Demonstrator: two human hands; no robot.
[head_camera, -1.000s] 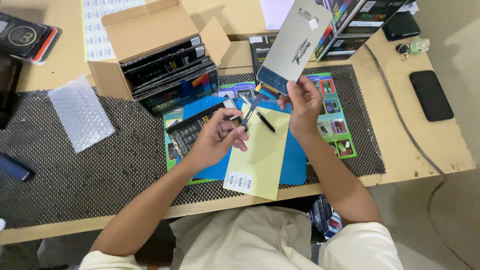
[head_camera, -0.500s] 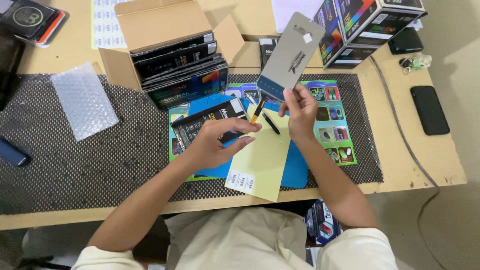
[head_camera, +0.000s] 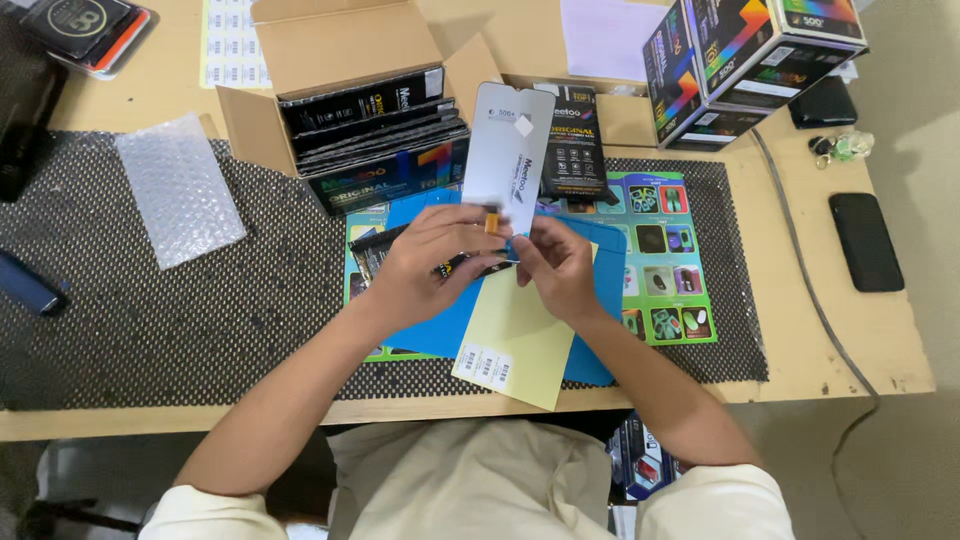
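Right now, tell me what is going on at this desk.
A person seated at the wooden desk holds a flat grey phone screen panel upright with both hands over a blue rubber work mat. The left hand and right hand meet at the panel's lower edge, by its small orange connector. A pale yellow sheet lies under the hands. An open cardboard box of packaged parts stands behind.

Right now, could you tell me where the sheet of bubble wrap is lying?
In the head view the bubble wrap lies on the dark mesh mat, on the person's left, just left of the open cardboard box.
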